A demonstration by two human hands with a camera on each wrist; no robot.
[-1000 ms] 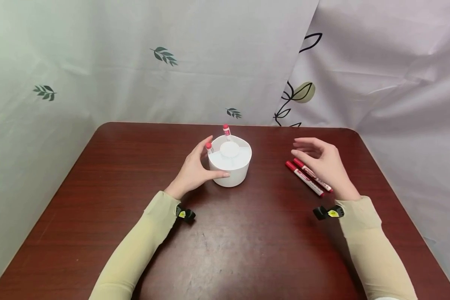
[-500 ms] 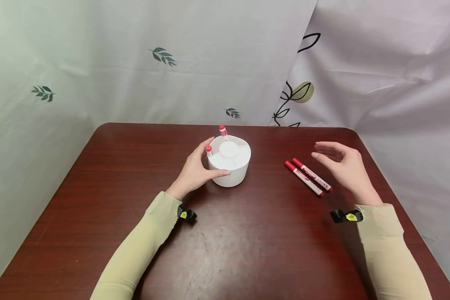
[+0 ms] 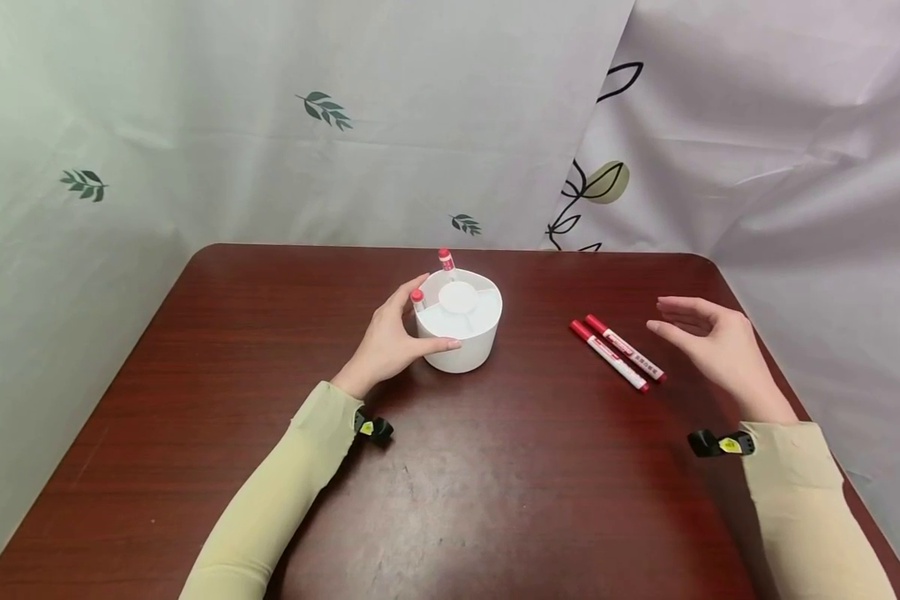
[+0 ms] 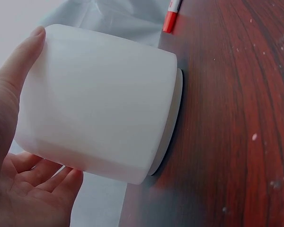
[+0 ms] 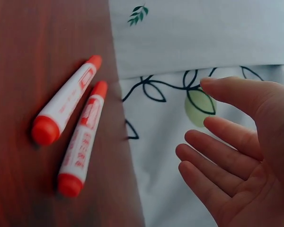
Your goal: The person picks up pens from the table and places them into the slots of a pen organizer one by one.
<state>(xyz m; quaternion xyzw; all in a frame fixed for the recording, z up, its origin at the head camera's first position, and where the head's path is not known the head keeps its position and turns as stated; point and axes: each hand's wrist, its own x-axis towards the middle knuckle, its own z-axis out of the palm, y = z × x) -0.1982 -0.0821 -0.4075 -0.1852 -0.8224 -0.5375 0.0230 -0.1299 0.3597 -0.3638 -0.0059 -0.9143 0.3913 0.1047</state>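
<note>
A white round pen holder (image 3: 461, 354) with compartments stands on the table, and my left hand (image 3: 381, 346) grips its side. In the left wrist view the thumb lies along one side of the holder's wall (image 4: 99, 99), the fingers on the opposite side. Two red-capped markers poke out of the holder, one at the back (image 3: 446, 260) and one at the left (image 3: 417, 297). Two red-and-white markers (image 3: 608, 356) (image 3: 626, 348) lie side by side on the table. To their right hovers my right hand (image 3: 716, 346), fingers relaxed and holding nothing.
The dark red-brown wooden table (image 3: 450, 500) has rounded back corners. Behind it hangs a pale curtain (image 3: 390, 167) with leaf prints, which also runs along both sides. A black strap with a small device (image 3: 722, 443) sits on the right wrist, another (image 3: 373, 428) on the left.
My right hand has moved right and slightly toward me, away from the two lying markers. The marker at the holder's back leans a little further left. My left hand stays at the holder.
</note>
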